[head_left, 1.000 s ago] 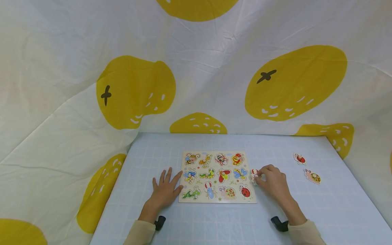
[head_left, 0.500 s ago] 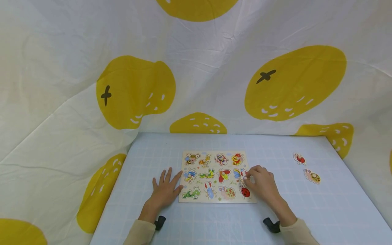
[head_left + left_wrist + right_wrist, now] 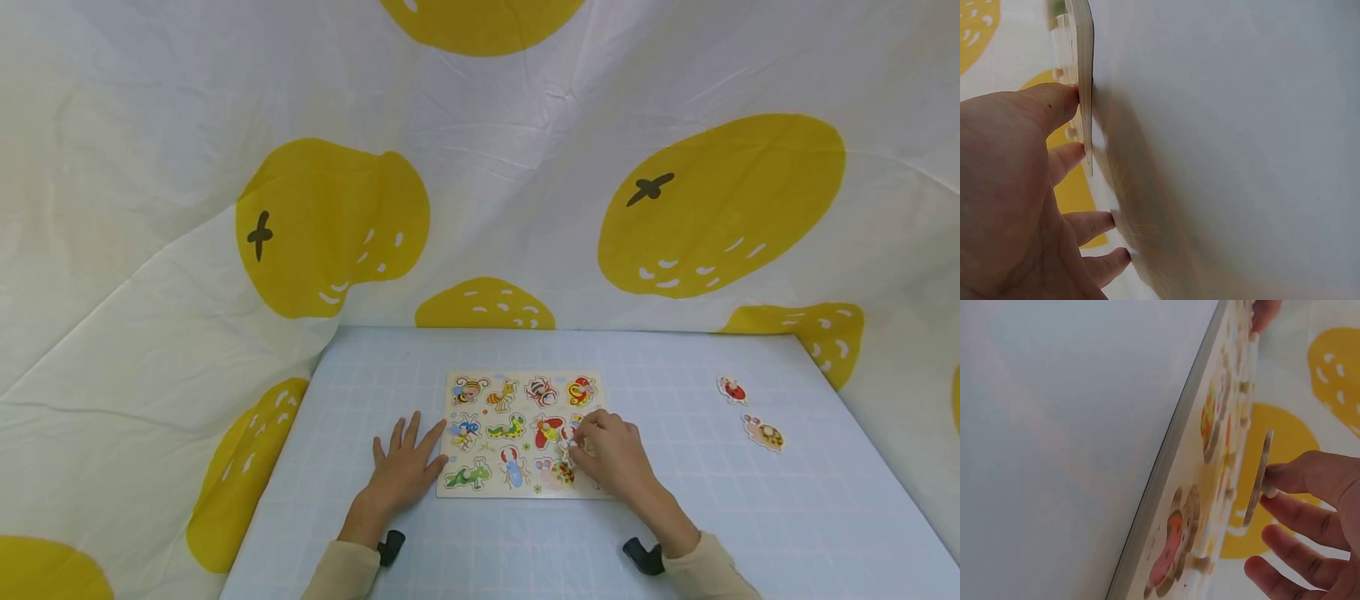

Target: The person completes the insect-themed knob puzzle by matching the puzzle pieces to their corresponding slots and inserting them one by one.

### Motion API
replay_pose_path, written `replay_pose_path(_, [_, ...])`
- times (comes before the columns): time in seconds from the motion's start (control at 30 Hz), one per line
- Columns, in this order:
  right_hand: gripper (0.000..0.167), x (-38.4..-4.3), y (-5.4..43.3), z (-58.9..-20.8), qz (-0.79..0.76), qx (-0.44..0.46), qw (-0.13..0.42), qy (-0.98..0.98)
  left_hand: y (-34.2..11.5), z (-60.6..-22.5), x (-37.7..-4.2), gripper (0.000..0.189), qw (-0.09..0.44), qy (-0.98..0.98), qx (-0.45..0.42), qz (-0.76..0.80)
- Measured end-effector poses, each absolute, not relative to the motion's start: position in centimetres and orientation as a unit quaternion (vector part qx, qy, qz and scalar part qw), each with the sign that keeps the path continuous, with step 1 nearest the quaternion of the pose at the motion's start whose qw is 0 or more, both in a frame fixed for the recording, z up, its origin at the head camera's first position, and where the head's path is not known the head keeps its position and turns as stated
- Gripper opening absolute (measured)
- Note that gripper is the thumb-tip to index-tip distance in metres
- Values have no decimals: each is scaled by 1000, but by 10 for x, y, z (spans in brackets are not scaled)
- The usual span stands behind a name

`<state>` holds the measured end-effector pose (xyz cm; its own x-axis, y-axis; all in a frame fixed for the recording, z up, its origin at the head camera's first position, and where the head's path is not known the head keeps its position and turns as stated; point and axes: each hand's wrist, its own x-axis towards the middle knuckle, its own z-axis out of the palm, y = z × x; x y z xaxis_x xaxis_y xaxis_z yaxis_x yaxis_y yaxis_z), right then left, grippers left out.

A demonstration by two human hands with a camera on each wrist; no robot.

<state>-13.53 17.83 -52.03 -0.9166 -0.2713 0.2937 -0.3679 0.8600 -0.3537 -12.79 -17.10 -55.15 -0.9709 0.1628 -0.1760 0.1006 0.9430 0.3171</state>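
On the table lies a wooden peg puzzle board (image 3: 495, 493) with insect pictures. My right hand (image 3: 618, 458) is above its right half, pinching a small red-and-white puzzle piece (image 3: 567, 451) by its peg between thumb and index finger. In the right wrist view this piece (image 3: 1259, 478) is tilted and clear of the board; the other fingers are loosely spread. Below it show the ladybug recess (image 3: 1167, 553) and the snail recess (image 3: 1209, 419), with no pieces in them. My left hand (image 3: 403, 468) lies spread, its thumb and index fingertips touching the board's left edge.
A ladybug piece (image 3: 732, 390) and a snail piece (image 3: 763, 433) lie on the table (image 3: 810, 517) to the right of the board. Several pegged pieces sit in the board. Behind the table hangs a white cloth (image 3: 517, 208) with yellow fruit shapes.
My right hand has carried the pinched piece leftward, from beside the board's right edge to over its right half. My left hand has stayed in place.
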Motion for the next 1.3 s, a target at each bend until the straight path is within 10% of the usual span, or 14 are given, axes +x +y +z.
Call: replay_pose_path(1.3, [11, -127, 103, -529, 222, 262, 88, -935, -172, -552, -127, 63, 98, 979, 69, 162])
